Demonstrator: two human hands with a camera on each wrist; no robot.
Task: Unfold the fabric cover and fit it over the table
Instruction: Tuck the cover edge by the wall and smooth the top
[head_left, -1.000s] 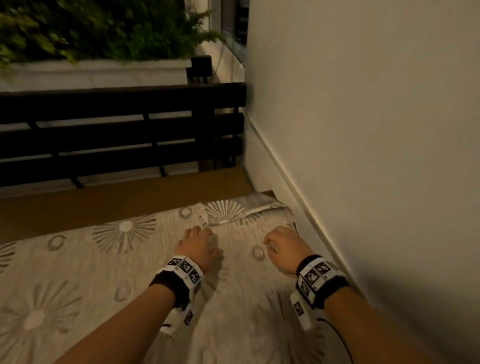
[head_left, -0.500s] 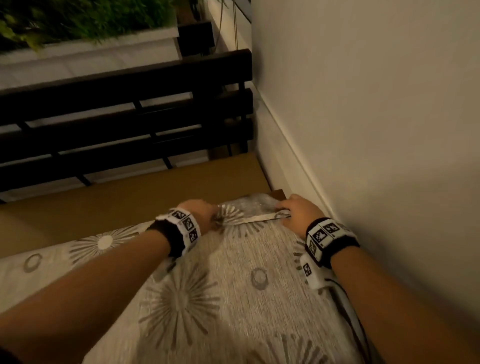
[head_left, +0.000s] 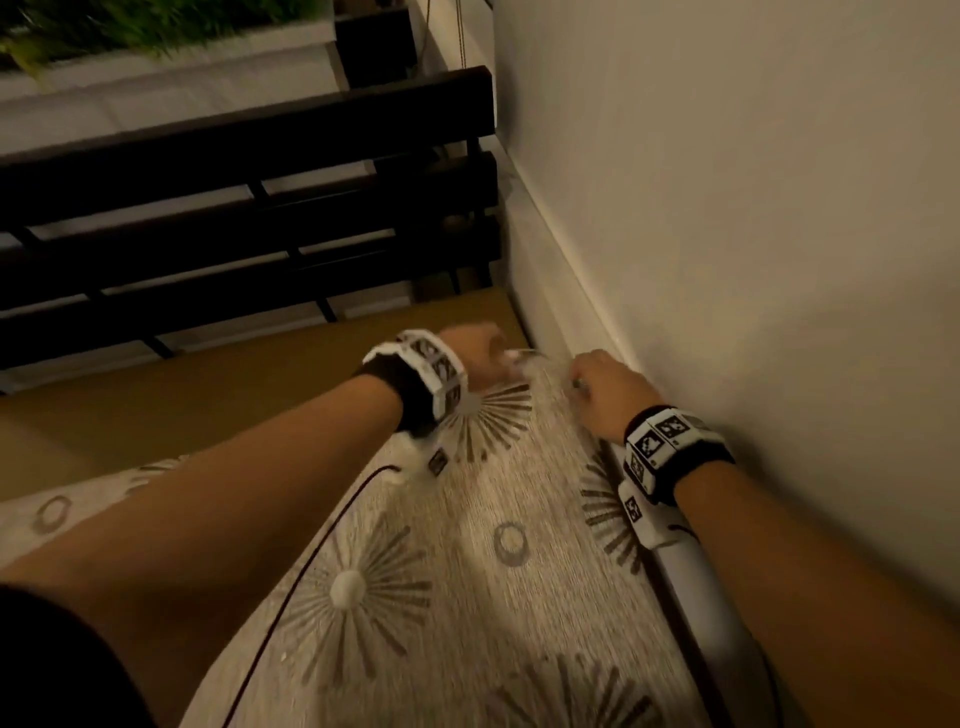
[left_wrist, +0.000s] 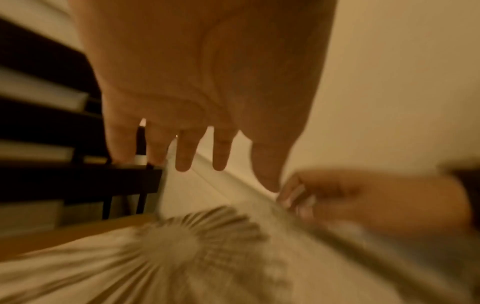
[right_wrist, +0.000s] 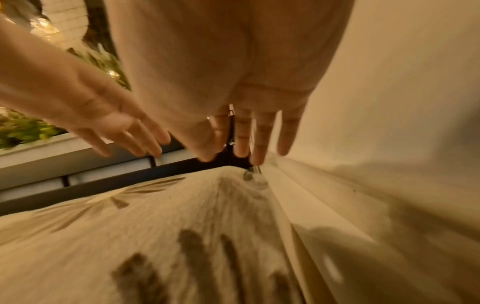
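A beige fabric cover (head_left: 467, 571) printed with brown starbursts and rings lies over the near part of the brown table (head_left: 208, 389); its far corner reaches the wall. My left hand (head_left: 478, 353) hovers over that corner, and the left wrist view shows its fingers (left_wrist: 184, 160) straight and spread, holding nothing. My right hand (head_left: 602, 395) is right against the wall beside it. In the right wrist view its fingers (right_wrist: 259, 152) hang straight with their tips at the raised cover corner (right_wrist: 233, 174). The picture is blurred by motion.
A pale wall (head_left: 727, 260) with a white baseboard (head_left: 561, 312) runs along the table's right side. A dark slatted bench (head_left: 260, 234) stands beyond the far edge, with green plants (head_left: 130, 26) behind it. A thin cable (head_left: 322, 545) trails from my left wrist across the cover.
Both hands have carried the cover's corner away from me to the table's far right corner by the wall. The left hand has let go of the edge and opened its fingers.
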